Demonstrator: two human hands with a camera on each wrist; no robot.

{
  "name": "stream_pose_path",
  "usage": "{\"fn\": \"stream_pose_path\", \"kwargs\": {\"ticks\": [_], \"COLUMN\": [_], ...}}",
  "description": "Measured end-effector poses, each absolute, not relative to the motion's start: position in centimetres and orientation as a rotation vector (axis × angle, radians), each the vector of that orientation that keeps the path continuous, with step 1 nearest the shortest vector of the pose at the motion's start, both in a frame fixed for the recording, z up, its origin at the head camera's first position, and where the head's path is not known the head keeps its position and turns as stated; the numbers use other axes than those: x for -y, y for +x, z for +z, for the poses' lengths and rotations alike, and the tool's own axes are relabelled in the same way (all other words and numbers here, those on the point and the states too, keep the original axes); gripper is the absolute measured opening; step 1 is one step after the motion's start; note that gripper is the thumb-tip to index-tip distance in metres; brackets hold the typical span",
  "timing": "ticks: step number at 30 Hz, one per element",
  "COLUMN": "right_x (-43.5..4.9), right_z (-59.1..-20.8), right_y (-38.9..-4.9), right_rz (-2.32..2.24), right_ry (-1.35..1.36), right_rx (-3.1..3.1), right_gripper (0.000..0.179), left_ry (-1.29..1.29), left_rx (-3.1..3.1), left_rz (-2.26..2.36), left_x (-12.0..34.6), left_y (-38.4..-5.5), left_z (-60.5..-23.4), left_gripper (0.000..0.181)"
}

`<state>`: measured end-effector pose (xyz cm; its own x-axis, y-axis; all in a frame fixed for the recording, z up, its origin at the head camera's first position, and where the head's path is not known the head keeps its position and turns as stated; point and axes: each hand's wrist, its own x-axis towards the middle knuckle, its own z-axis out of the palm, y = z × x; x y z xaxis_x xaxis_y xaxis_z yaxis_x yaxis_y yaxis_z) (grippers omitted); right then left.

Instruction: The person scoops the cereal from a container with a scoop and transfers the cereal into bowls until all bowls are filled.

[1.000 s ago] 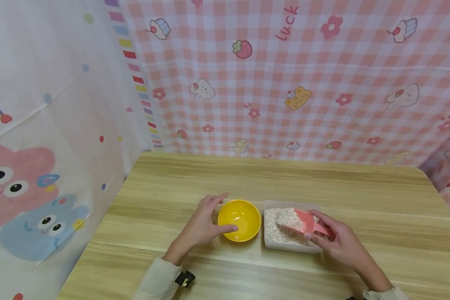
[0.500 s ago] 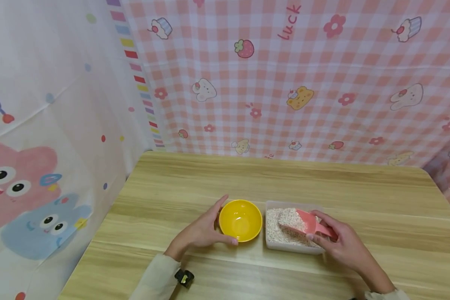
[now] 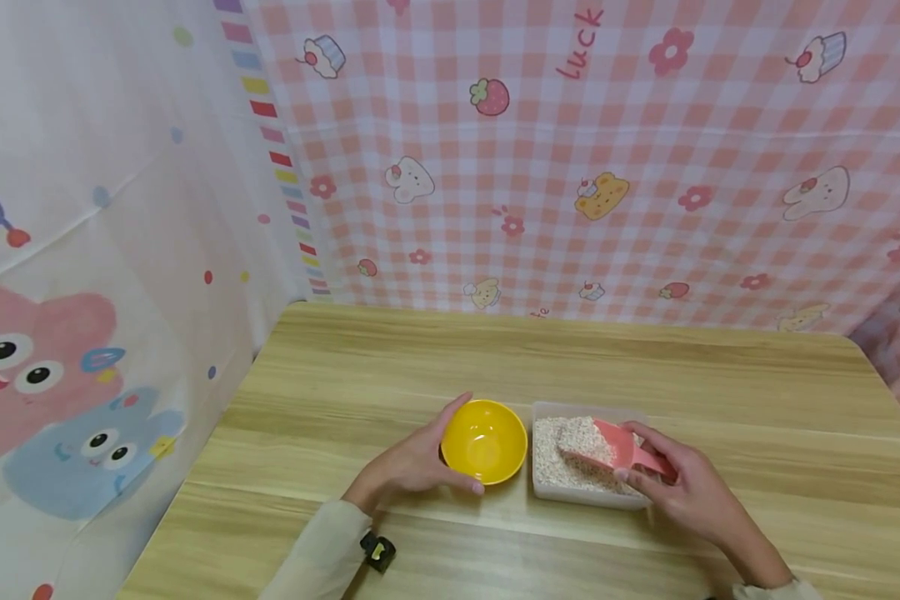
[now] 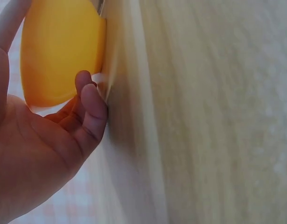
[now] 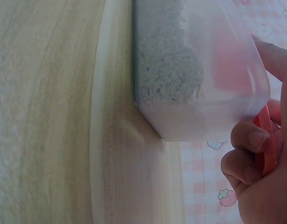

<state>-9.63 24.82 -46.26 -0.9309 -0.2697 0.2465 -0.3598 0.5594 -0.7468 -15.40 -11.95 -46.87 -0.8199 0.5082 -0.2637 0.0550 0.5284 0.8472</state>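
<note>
My left hand [image 3: 427, 457] curves round the left side of a yellow bowl [image 3: 486, 446], thumb at the near rim and a finger at the far rim. Nothing shows inside the bowl. Low beside the bowl's wall [image 4: 64, 51], the other fingers [image 4: 93, 105] curl close to the tabletop in the left wrist view. With my right hand [image 3: 678, 483] I grip the handle of a pink scoop [image 3: 618, 442], heaped with pale flakes that look like oats [image 3: 588, 440]. The scoop lies over a clear plastic box [image 3: 588, 497] of the same flakes. Its handle [image 5: 268, 142] also shows in the right wrist view.
Bowl and box stand side by side on a wood-grain table [image 3: 390, 350], a narrow gap between them. A pink checked cloth [image 3: 540, 167] hangs behind the table's back edge, and a white printed cloth [image 3: 150, 275] hangs on the left.
My left hand has come in from the left to fit round the bowl; its thumb has moved from over the bowl to the near rim. The right hand and scoop stay nearly still.
</note>
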Motion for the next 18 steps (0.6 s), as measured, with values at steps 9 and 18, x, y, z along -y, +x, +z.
{"fn": "stream_pose_path", "kwargs": {"ticks": [9,18], "right_x": [-24.91,-25.18], "right_z": [-46.2,-45.91], "right_y": [-9.73,-9.88], "right_rz": [1.301,1.337], "right_ry": [0.56,0.596], "right_rx": [2.691,2.68], "right_gripper": [0.053,0.05], "left_ry": [0.468,0.5], "left_rx": [-2.259,-2.244], "left_rz": [1.244,1.244], "left_x": [11.51,11.44], "left_y": [-15.81,-16.21], "left_z": [-47.2,-47.38], "left_gripper": [0.12,0.117]}}
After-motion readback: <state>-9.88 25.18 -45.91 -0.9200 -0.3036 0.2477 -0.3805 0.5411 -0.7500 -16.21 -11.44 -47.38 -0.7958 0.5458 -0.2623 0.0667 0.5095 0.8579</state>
